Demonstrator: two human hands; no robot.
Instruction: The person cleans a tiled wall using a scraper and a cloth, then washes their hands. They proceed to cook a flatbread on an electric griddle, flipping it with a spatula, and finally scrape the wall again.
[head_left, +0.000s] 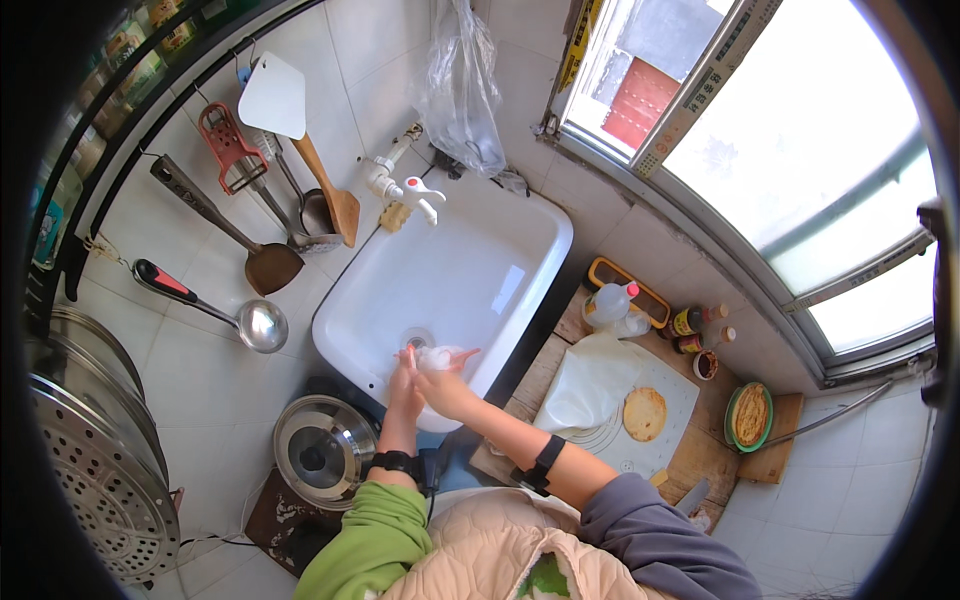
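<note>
Both of my hands are together over the near end of a white ceramic sink (450, 262). Between them is a crumpled, translucent white-and-pink bundle (437, 358), which looks like a thin plastic bag; whatever it may contain cannot be made out. My left hand (405, 386) grips its left side, and my right hand (444, 390) holds it from the right, with a pink end sticking out past the fingers. Just behind the bundle, the metal drain (417, 337) is partly covered. A white tap (421, 196) with a red-dotted lever juts over the far left rim.
Ladle (262, 325), turner (271, 266) and other utensils hang on the left wall. A lidded pot (324, 450) stands left of me. On the right, a wooden table (705, 442) bears a mat with a flatbread (645, 414), several bottles, a knife (693, 495) and a green dish (748, 417).
</note>
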